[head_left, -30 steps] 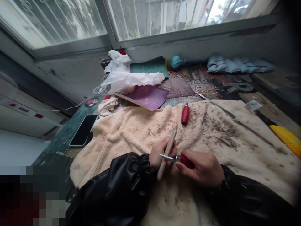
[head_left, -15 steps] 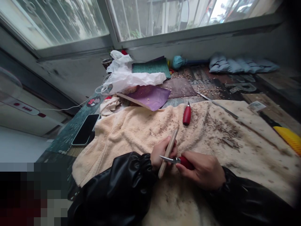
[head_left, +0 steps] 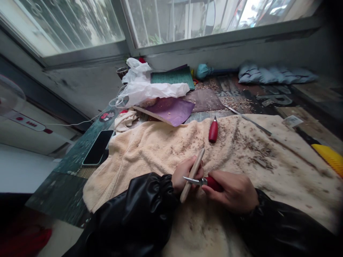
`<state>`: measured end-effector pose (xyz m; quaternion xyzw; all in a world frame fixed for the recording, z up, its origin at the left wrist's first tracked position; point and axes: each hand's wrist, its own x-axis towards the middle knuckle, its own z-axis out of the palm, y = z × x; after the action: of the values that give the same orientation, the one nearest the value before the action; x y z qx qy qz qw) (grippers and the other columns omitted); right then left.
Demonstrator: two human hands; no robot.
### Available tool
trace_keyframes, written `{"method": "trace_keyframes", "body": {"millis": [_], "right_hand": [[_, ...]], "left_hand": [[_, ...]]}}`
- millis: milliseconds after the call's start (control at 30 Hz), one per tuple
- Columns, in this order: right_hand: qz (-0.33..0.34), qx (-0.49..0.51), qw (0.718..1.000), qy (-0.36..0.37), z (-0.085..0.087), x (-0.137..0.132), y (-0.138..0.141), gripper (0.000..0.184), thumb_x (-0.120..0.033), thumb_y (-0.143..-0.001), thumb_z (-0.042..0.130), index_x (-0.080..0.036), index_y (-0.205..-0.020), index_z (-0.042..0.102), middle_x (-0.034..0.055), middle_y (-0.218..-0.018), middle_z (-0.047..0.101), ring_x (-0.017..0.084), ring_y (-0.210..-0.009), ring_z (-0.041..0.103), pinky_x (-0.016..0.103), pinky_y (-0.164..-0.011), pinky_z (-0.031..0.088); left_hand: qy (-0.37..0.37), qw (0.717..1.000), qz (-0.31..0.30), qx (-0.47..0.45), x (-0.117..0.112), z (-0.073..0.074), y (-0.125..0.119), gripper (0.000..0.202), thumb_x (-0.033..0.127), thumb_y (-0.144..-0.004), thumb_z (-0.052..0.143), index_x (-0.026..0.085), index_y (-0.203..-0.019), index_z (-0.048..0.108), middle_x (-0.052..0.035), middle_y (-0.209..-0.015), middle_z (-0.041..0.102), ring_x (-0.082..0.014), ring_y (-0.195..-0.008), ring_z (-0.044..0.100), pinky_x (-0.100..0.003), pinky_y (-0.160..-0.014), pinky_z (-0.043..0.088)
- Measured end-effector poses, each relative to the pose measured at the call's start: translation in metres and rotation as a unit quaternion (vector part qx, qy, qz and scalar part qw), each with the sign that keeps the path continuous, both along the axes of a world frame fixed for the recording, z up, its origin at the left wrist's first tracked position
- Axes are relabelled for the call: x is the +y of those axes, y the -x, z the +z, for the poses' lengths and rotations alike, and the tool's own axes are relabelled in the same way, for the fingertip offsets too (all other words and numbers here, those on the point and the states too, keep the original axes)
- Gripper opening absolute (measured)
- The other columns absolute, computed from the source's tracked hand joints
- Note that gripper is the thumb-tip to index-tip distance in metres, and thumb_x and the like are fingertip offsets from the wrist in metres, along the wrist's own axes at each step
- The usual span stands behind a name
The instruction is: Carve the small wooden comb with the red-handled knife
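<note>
My left hand (head_left: 184, 175) is wrapped round a slim wooden stick (head_left: 197, 163), which slants up and away from me. In my right hand (head_left: 234, 191) is a carving knife (head_left: 213, 184) with a red handle. Its short blade lies across the lower part of the stick; whether the edge bites into the wood I cannot tell. Both hands are over a cream towel (head_left: 144, 150) scattered with wood shavings (head_left: 261, 151). A second red-handled carving tool (head_left: 213, 131) rests on the towel beyond the stick, its metal tip pointing away.
A phone (head_left: 98, 147) lies at the left table edge. Farther back are a purple sheet (head_left: 174, 109), a white plastic bag (head_left: 160, 89) and a green board (head_left: 171, 77). A long thin metal strip (head_left: 248, 119) reaches onto the towel, and something yellow (head_left: 328, 157) sits far right.
The stick's far end has tipped slightly to the right and down. My right hand and the knife have shifted a little to the right, the blade still across the stick.
</note>
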<state>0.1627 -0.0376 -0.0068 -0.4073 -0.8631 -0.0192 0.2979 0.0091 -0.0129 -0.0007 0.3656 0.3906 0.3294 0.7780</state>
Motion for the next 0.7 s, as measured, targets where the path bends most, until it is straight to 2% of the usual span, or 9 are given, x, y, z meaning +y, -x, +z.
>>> {"method": "trace_keyframes", "body": {"millis": [133,200,267,300,333,467,567,700], "right_hand": [[-0.013,-0.004,1.000,0.011,-0.004,0.007,-0.010,0.045,-0.049,-0.084,0.041,-0.018,-0.051,0.048,-0.0035,-0.043,0.044,0.006,-0.039,0.041,0.021,-0.043,0.027],[-0.045,-0.006,0.999,0.008,-0.006,0.012,-0.018,0.045,-0.048,-0.085,0.041,-0.018,-0.053,0.050,-0.0037,-0.043,0.044,0.006,-0.038,0.040,0.021,-0.042,0.027],[-0.108,-0.001,0.994,-0.001,-0.006,0.016,-0.024,0.046,-0.049,-0.086,0.038,-0.018,-0.053,0.051,-0.0028,-0.044,0.044,0.006,-0.038,0.040,0.021,-0.043,0.028],[-0.115,0.006,0.993,0.000,-0.005,0.016,-0.025,0.047,-0.049,-0.086,0.037,-0.018,-0.054,0.052,-0.0024,-0.044,0.044,0.007,-0.039,0.040,0.021,-0.044,0.028],[-0.111,0.013,0.994,0.003,-0.004,0.015,-0.024,0.047,-0.049,-0.086,0.036,-0.018,-0.055,0.052,-0.0023,-0.044,0.044,0.007,-0.039,0.040,0.020,-0.044,0.029],[-0.016,0.008,0.999,0.038,-0.005,0.007,-0.015,0.043,-0.046,-0.085,0.040,-0.018,-0.053,0.048,-0.0043,-0.043,0.042,0.005,-0.038,0.041,0.019,-0.043,0.028],[-0.018,-0.006,0.998,0.055,-0.009,0.005,-0.012,0.041,-0.044,-0.084,0.043,-0.018,-0.054,0.048,-0.0043,-0.044,0.043,0.005,-0.039,0.043,0.019,-0.044,0.027],[-0.029,-0.023,0.999,0.028,-0.013,0.012,-0.018,0.042,-0.046,-0.083,0.044,-0.018,-0.053,0.049,-0.0035,-0.044,0.045,0.006,-0.040,0.043,0.020,-0.044,0.027]], "left_hand": [[0.046,0.998,-0.008,-0.032,-0.002,-0.001,-0.002,0.030,0.042,-0.082,0.035,0.018,-0.066,0.042,0.0078,-0.036,0.036,-0.0046,-0.024,0.029,-0.016,-0.027,0.022],[0.075,0.995,-0.019,-0.062,-0.002,-0.001,-0.002,0.031,0.044,-0.081,0.035,0.018,-0.066,0.041,0.0075,-0.036,0.037,-0.0051,-0.023,0.028,-0.016,-0.026,0.022],[0.089,0.993,-0.018,-0.081,-0.002,-0.002,-0.002,0.029,0.042,-0.082,0.035,0.018,-0.067,0.041,0.0072,-0.035,0.037,-0.0058,-0.023,0.028,-0.015,-0.024,0.022],[0.093,0.992,-0.013,-0.086,-0.002,-0.003,-0.001,0.028,0.041,-0.083,0.034,0.018,-0.067,0.040,0.0071,-0.035,0.036,-0.0061,-0.023,0.028,-0.015,-0.024,0.022],[0.101,0.991,-0.010,-0.091,-0.001,-0.003,-0.001,0.027,0.039,-0.083,0.033,0.018,-0.067,0.040,0.0070,-0.034,0.036,-0.0063,-0.022,0.028,-0.015,-0.024,0.022],[0.118,0.988,0.017,-0.098,0.001,-0.003,0.000,0.027,0.035,-0.085,0.029,0.018,-0.068,0.041,0.0062,-0.036,0.037,-0.0064,-0.022,0.028,-0.014,-0.023,0.021],[0.133,0.987,0.013,-0.092,0.000,-0.002,-0.001,0.026,0.033,-0.085,0.028,0.018,-0.068,0.040,0.0057,-0.037,0.038,-0.0063,-0.023,0.029,-0.014,-0.024,0.022],[0.146,0.984,-0.018,-0.096,0.000,0.000,-0.001,0.026,0.032,-0.085,0.026,0.018,-0.068,0.040,0.0058,-0.036,0.036,-0.0063,-0.024,0.028,-0.013,-0.025,0.021]]}}
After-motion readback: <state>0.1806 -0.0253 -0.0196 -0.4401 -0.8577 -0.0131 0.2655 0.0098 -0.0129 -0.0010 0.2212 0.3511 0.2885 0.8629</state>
